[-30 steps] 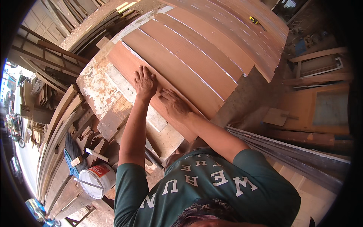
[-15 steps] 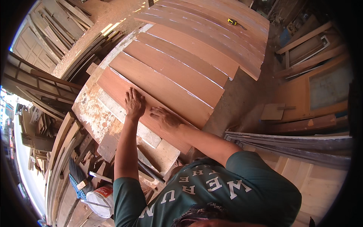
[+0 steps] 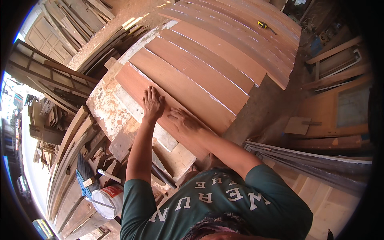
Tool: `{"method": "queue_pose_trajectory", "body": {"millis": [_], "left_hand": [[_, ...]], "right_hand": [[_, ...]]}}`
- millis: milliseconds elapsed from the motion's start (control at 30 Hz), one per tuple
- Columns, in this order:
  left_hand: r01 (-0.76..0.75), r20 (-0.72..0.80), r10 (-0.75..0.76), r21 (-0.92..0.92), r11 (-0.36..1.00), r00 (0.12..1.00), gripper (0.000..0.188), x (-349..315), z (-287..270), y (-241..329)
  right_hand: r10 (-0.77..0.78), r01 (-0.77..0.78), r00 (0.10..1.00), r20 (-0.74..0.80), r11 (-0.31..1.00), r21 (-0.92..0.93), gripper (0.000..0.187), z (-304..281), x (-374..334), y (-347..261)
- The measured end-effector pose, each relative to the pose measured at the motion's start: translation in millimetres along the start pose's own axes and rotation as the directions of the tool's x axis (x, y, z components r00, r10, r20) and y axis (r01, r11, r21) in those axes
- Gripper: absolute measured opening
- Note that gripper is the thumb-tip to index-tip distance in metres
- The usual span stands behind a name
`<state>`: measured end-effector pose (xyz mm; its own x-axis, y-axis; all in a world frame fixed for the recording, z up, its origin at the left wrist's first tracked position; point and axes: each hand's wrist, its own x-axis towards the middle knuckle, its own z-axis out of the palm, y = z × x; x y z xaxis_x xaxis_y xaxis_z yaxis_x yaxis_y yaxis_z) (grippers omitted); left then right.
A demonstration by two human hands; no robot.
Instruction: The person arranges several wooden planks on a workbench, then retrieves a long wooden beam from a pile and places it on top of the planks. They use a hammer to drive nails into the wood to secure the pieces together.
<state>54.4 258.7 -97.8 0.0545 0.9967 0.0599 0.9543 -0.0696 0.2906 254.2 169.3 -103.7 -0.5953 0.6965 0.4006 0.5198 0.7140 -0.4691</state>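
Observation:
Both my hands rest on the nearest reddish-brown wooden board (image 3: 132,82), the last in a row of boards laid side by side on a worn bench. My left hand (image 3: 153,105) lies flat on it, fingers stretched toward the far side. My right hand (image 3: 183,121) lies just to the right, palm down, its fingers pointing left. Neither hand holds anything. Beyond a narrow gap lies the neighbouring wooden board (image 3: 182,90), with white, glue-like lines along the seams between the farther boards.
A yellow-black tape measure (image 3: 262,25) lies on the far boards. The stained bench top (image 3: 105,104) shows at left. A white bucket (image 3: 107,203) and dark-bristled brush (image 3: 85,171) stand lower left, near stacked timber (image 3: 66,148). Framed panels (image 3: 320,108) lean at right.
The whole view has shifted, so the boards appear farther right and slightly lower. Both hands stay flat on the nearest board, in nearly the same places.

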Motion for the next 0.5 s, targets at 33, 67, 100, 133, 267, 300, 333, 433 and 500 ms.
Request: {"method": "queue_pose_trajectory", "body": {"millis": [33, 67, 100, 133, 267, 300, 333, 433, 500], "left_hand": [[-0.003, 0.000, 0.003, -0.014, 1.000, 1.000, 0.073, -3, -1, 0], [-0.005, 0.000, 0.005, -0.029, 1.000, 1.000, 0.073, -7, -2, 0], [-0.003, 0.024, 0.004, -0.015, 1.000, 1.000, 0.073, -9, -1, -1], [-0.008, 0.034, 0.008, -0.011, 1.000, 0.999, 0.073, -6, -1, 2], [-0.040, 0.026, 0.037, 0.121, 0.992, 0.999, 0.072, 10, -7, 11], [-0.016, 0.067, 0.006, 0.143, 0.990, 0.998, 0.073, 8, -4, 11], [-0.013, 0.086, 0.003, 0.108, 0.994, 0.996, 0.073, 10, -5, 8], [0.039, 0.142, -0.042, 0.019, 0.999, 0.989, 0.073, 19, -13, -4], [0.029, 0.121, -0.032, 0.029, 0.999, 0.992, 0.072, 21, -15, -1]], "right_hand": [[0.000, 0.000, 1.000, 0.001, 1.000, 0.017, 0.047, -2, -2, -3], [0.001, -0.001, 1.000, 0.003, 0.999, 0.034, 0.048, -1, -4, -5], [0.004, -0.004, 1.000, 0.001, 0.999, 0.042, 0.047, 4, -5, -4], [0.001, 0.000, 1.000, -0.003, 0.999, 0.035, 0.047, 6, -7, -1], [0.106, -0.105, 0.994, 0.040, 0.994, -0.008, 0.043, -8, -4, -8], [0.051, -0.051, 0.998, 0.040, 0.999, -0.001, 0.042, -12, -6, -9], [0.035, -0.035, 0.999, -0.002, 0.999, 0.009, 0.043, -16, -8, -10], [0.017, -0.012, 0.989, -0.147, 0.999, 0.035, 0.044, -49, -10, -21], [0.076, -0.061, 0.956, -0.283, 0.996, 0.062, 0.046, -94, -30, -31]]}}
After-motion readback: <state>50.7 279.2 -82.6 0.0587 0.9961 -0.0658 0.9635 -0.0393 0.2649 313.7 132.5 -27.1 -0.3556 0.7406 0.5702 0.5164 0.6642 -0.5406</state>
